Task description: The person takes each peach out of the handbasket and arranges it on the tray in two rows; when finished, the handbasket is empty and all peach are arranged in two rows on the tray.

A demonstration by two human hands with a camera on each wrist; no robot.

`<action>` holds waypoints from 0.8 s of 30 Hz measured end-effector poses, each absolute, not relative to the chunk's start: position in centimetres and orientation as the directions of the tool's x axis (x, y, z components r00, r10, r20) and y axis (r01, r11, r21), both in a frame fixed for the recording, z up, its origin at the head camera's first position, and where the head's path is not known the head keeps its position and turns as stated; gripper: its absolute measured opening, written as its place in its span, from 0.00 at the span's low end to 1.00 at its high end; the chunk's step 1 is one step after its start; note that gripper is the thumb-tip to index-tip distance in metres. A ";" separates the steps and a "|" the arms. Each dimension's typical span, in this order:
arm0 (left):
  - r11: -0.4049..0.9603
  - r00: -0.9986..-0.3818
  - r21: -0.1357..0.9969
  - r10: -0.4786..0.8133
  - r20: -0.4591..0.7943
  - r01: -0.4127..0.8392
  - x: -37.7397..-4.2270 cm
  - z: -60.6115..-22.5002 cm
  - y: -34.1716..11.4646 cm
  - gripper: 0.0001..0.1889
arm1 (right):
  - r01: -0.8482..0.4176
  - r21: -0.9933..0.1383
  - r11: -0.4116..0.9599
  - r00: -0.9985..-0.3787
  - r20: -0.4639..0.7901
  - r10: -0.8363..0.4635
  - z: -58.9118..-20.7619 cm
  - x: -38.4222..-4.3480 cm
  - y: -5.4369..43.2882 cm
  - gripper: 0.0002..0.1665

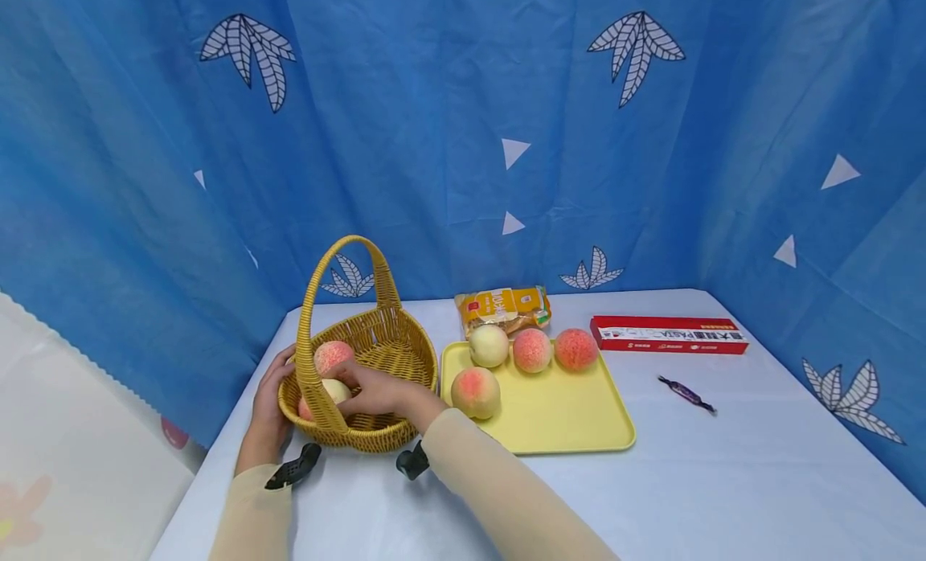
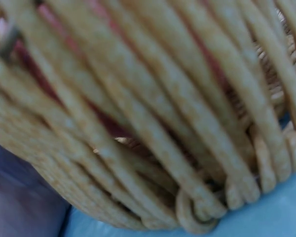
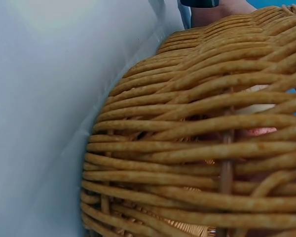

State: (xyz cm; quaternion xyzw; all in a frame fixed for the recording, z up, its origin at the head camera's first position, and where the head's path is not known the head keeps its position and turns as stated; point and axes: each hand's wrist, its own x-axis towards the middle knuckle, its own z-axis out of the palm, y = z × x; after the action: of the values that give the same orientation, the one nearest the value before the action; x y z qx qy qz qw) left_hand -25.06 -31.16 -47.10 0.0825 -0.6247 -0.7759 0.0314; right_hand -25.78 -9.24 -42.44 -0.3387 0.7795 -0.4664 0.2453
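The grip of the right hand (image 1: pixel 379 390) holds the right side of a pale peach (image 1: pixel 337 391), inside the basket (image 1: pixel 369 441) near its left wall and partly hidden by the handle (image 1: pixel 308 336). Round, with no long axis to favour, the peach lies just left of those fingers, a pinker peach (image 1: pixel 333 355) just beyond it. Outside, the left hand (image 1: pixel 270 400) rests its fingers along the left wall, while the yellow tray (image 1: pixel 560 408) stands rightward on the desk (image 1: pixel 723 481).
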 end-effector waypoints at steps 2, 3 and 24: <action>-0.221 -0.984 0.974 -0.157 -0.088 -0.052 -25.0 -47.1 -31.2 0.23 | -0.289 -0.897 0.336 -0.658 -0.069 -0.750 -42.5 -25.8 -9.3 0.33; -0.223 -0.983 0.974 -0.160 -0.086 -0.048 -25.0 -47.1 -31.2 0.23 | -0.284 -0.896 0.340 -0.665 -0.072 -0.744 -42.4 -25.8 -9.3 0.32; -0.214 -0.986 0.976 -0.148 -0.082 -0.049 -24.9 -46.9 -31.1 0.23 | -0.416 -0.792 0.447 -0.683 -0.053 -0.729 -42.3 -25.5 -9.4 0.34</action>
State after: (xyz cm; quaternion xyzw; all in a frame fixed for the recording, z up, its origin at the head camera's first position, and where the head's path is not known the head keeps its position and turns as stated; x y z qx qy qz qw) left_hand -24.90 -31.11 -46.87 0.0788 -0.6263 -0.7750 0.0320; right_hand -25.46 -9.42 -42.28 -0.3458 0.8274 -0.3959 0.1976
